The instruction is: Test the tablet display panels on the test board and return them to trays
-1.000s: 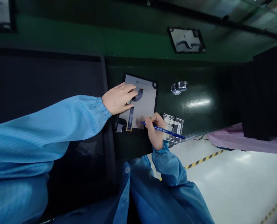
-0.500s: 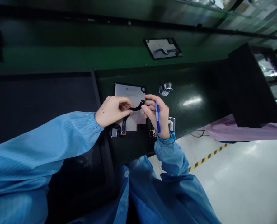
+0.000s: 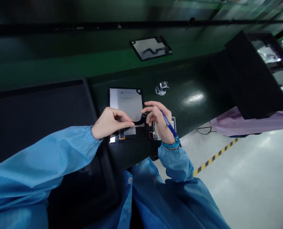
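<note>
Left grip (image 3: 111, 122) pinches a black ribbon cable (image 3: 139, 121); right grip (image 3: 159, 121) clenches a blue pen (image 3: 169, 125).
The cable crosses a tablet panel (image 3: 126, 103) on the dark tabletop (image 3: 191, 76), partly hidden by fingers; a circuit board (image 3: 164, 128) sits half-hidden behind the right hand.

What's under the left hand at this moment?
The left hand covers the lower part of a grey panel and a black flexible cable; whatever lies directly beneath the palm is hidden.

Electronics assembly floor: flex cable (image 3: 139, 122), blue anti-static smock (image 3: 36, 162), green workbench (image 3: 191, 111), striped floor tape (image 3: 215, 156).
</note>
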Tool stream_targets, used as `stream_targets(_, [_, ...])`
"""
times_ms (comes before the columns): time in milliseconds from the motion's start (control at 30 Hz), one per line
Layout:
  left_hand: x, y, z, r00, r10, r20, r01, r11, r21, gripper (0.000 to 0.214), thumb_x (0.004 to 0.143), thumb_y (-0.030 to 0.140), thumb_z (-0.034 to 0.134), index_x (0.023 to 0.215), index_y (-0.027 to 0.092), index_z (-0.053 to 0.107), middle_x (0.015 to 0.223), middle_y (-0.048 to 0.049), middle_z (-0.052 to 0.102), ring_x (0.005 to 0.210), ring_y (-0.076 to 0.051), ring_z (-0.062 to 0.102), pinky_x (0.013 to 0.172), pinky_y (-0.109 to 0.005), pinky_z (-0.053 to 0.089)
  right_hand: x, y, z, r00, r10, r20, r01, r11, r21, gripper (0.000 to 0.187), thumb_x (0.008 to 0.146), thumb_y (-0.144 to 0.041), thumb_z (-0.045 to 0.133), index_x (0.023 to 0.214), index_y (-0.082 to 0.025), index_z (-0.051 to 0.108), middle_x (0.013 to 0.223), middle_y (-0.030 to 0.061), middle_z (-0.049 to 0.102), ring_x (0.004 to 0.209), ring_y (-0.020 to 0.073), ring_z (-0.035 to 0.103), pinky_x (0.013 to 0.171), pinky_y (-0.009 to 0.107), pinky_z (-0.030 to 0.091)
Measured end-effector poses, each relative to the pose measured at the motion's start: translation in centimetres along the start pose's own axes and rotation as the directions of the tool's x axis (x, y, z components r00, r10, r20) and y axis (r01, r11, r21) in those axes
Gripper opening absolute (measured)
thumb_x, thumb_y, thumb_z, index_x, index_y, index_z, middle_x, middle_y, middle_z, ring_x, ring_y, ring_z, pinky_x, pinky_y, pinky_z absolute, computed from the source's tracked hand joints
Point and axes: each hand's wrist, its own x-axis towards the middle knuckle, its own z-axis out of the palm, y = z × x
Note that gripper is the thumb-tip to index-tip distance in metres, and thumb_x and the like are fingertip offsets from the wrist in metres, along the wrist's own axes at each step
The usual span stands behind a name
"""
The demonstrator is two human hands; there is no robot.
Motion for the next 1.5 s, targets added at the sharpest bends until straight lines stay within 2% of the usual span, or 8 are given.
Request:
stream_targets(267, [-0.6,0.5,0.6,0.985,0.094,-0.145,-0.072,0.986,0.149,0.017,0.064,0.034,0.084,0.069,0.020,0.076,0.065,-0.0020,0.071,0.062,-0.016,0.062,0.057,-0.027,0.052,-1.0,-1.2,0.4,1.000,0.000,0.015,0.000,1.000,-0.022,0.016,0.086,-0.035,0.071,0.086,-0.020,0.066,0.077,-0.0012,0.071,0.052,0.0077,0.059,0.053,0.023,0.054])
stream_targets(567, [-0.4,0.4,0.2,0.987,-0.018,0.159,0.023,0.999,-0.026,0.019,0.067,0.031,0.081,0.065,0.016,0.071,0.067,-0.0039,0.069,0.064,-0.015,0.061,0.061,-0.026,0.050,-0.4,0.8,0.4,0.993,0.044,0.111,-0.062,0.985,0.162,0.013,0.086,-0.031,0.069,0.083,-0.020,0.064,0.081,-0.0011,0.069,0.070,0.0104,0.064,0.070,0.027,0.057])
stream_targets(767, [1.2,2.6,1.2,0.986,-0.013,0.164,0.013,1.000,-0.004,0.036,0.073,0.033,0.078,0.102,0.013,0.073,0.078,-0.0037,0.072,0.060,-0.012,0.060,0.056,-0.023,0.050,-1.0,-0.8,-1.1,0.990,-0.086,0.108,0.075,0.992,0.102,0.015,0.085,-0.022,0.066,0.093,-0.021,0.053,0.083,-0.0020,0.065,0.074,0.0104,0.063,0.072,0.026,0.054])
stream_targets(967, [2.8,2.2,4.1,0.984,0.157,0.080,-0.165,0.981,0.103,0.029,0.074,0.029,0.077,0.099,0.015,0.074,0.076,-0.0017,0.073,0.064,-0.013,0.064,0.065,-0.025,0.053,-1.8,-0.7,-2.6,0.982,-0.174,0.067,0.181,0.978,-0.109,0.014,0.090,-0.022,0.062,0.100,-0.023,0.053,0.096,0.0007,0.067,0.088,0.0141,0.068,0.084,0.031,0.056])
stream_targets(1067, [2.9,1.2,4.5,0.973,0.229,-0.003,-0.219,0.936,0.274,0.022,0.078,0.031,0.075,0.096,0.018,0.076,0.077,-0.0015,0.074,0.068,-0.015,0.067,0.069,-0.026,0.054,-2.7,0.5,-4.6,0.980,-0.194,-0.050,0.170,0.937,-0.305,0.020,0.090,-0.021,0.062,0.109,-0.024,0.056,0.109,0.0023,0.068,0.095,0.0156,0.069,0.089,0.034,0.056])
stream_targets(1167, [3.0,0.2,5.0,0.960,0.277,0.037,-0.263,0.852,0.452,0.019,0.084,0.032,0.071,0.097,0.019,0.076,0.082,-0.0021,0.076,0.067,-0.015,0.067,0.069,-0.027,0.053,-3.7,2.1,-6.3,0.983,-0.153,-0.103,0.089,0.882,-0.462,0.019,0.090,-0.023,0.062,0.108,-0.024,0.059,0.108,0.0020,0.070,0.094,0.0167,0.069,0.089,0.034,0.056])
stream_targets(1367, [3.4,-1.3,7.0,0.902,0.391,0.185,-0.403,0.605,0.687,0.014,0.089,0.025,0.065,0.096,0.016,0.075,0.091,-0.0030,0.073,0.063,-0.013,0.063,0.061,-0.027,0.049,-4.6,4.5,-6.1,0.978,-0.105,-0.179,0.022,0.910,-0.413,0.009,0.093,-0.026,0.058,0.101,-0.023,0.061,0.102,0.0016,0.072,0.091,0.0161,0.070,0.088,0.033,0.055])
stream_targets(1500, [3.2,-1.7,7.7,0.898,0.377,0.227,-0.413,0.541,0.733,0.015,0.091,0.025,0.064,0.099,0.016,0.073,0.090,-0.0023,0.073,0.070,-0.016,0.067,0.062,-0.027,0.049,-4.6,4.9,-5.7,0.974,-0.062,-0.218,-0.026,0.924,-0.381,0.007,0.095,-0.026,0.055,0.098,-0.024,0.062,0.098,0.0001,0.072,0.091,0.0155,0.069,0.089,0.032,0.054])
